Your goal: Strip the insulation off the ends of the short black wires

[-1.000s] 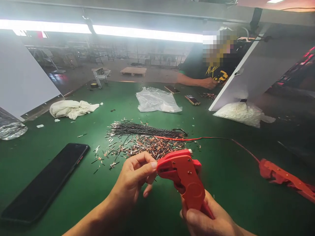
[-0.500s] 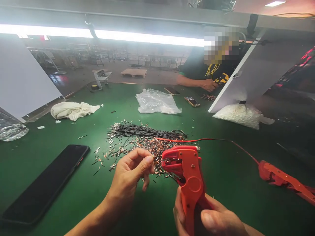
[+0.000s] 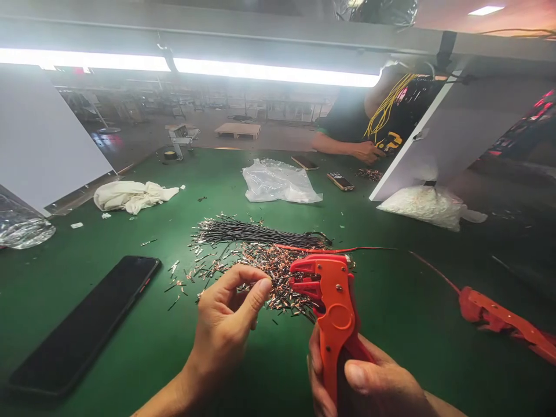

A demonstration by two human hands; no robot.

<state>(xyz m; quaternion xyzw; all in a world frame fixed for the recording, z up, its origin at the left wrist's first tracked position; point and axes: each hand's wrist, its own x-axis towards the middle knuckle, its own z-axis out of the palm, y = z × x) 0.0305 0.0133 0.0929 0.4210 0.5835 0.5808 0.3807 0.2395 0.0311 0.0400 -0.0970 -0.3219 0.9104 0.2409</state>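
Since a second ago the stripper (image 3: 332, 307) has tipped upright in my right hand (image 3: 369, 388), fingers wrapped shut round its handles, while my left hand (image 3: 226, 315) pinches a wire at its mouth above the counter (image 3: 412, 324) middle, best fed straight.

2 red crimpers (image 3: 332, 313) (image 3: 504, 318), 3 phones (image 3: 82, 324) (image 3: 340, 181) (image 3: 304, 163), 2 clear bags (image 3: 280, 182) (image 3: 428, 204), 1 cloth (image 3: 132, 196).

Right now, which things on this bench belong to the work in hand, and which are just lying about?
In use:
- red crimping tool, gripped by the right hand
- left hand, pinching something small at the tool's head
- pile of metal terminals
- bundle of black wires

Lying about:
- black phone
- white cloth
- clear plastic bag
- second red tool
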